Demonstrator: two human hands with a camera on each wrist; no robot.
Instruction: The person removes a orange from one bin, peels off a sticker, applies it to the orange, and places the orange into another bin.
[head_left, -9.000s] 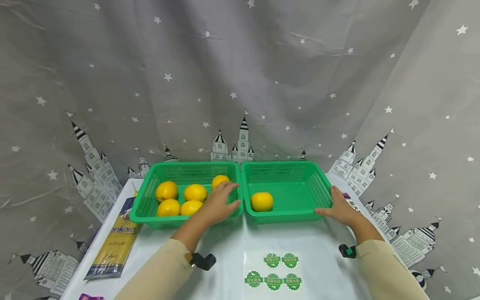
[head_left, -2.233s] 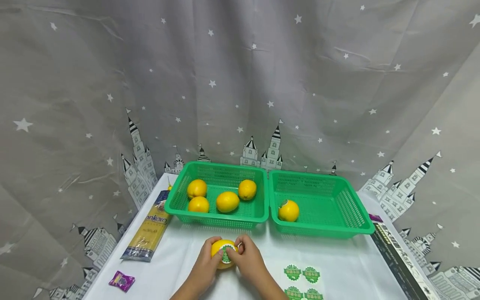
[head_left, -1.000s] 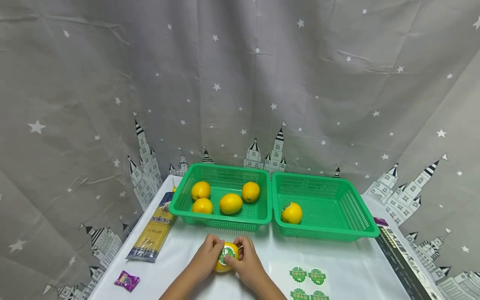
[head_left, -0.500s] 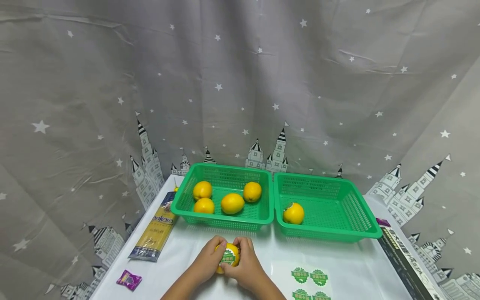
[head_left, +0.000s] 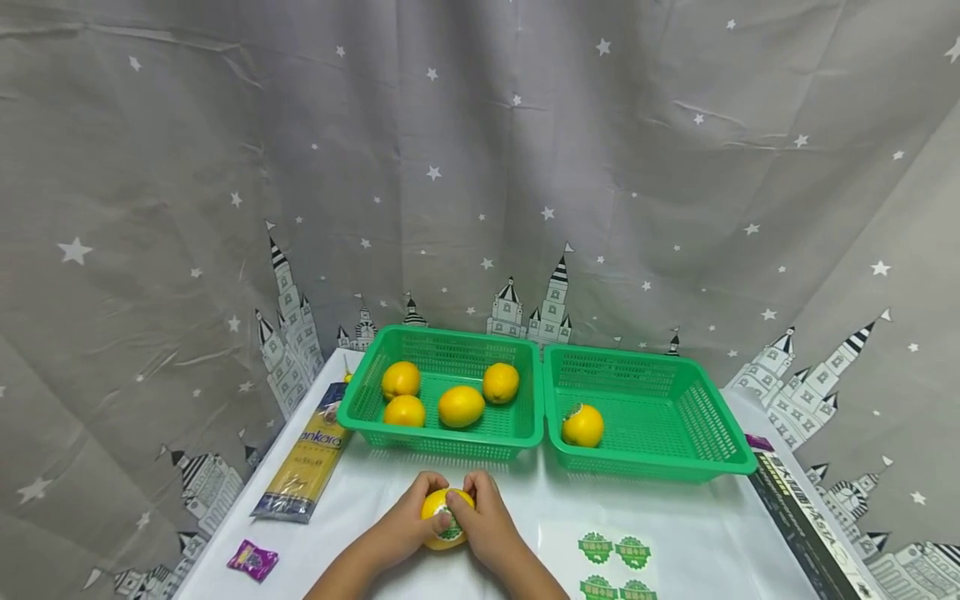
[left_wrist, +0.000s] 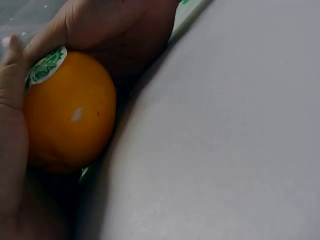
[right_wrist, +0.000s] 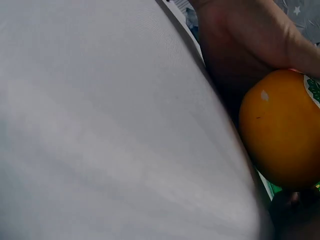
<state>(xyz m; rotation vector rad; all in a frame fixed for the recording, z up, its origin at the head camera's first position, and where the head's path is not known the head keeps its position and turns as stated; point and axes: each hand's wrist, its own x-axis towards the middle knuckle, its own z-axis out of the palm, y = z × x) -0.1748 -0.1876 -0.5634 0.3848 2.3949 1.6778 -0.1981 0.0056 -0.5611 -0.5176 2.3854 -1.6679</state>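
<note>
In the head view both hands hold a yellow-orange fruit that looks like an orange (head_left: 435,506) above the white table, in front of the baskets. The left hand (head_left: 401,527) grips its left side and the right hand (head_left: 491,525) its right side. Both thumbs press on a round green-and-white sticker (head_left: 452,528), partly covering it. In the left wrist view the sticker (left_wrist: 47,65) bends over the fruit's top under a thumb. The right wrist view shows the orange (right_wrist: 282,127) between the hands, with only the sticker's edge visible.
A green basket (head_left: 442,440) at the back left holds several oranges. Its neighbour, another green basket (head_left: 652,467), holds one. A sticker sheet (head_left: 558,550) lies right of the hands. A pasta bag (head_left: 303,467) and purple packet (head_left: 253,561) lie left, a long black-and-white box (head_left: 806,521) right.
Nine seconds ago the left hand reached into the left basket; one orange from there is now in both hands, bearing a sticker. Over the last second the thumbs have shifted across the sticker.
</note>
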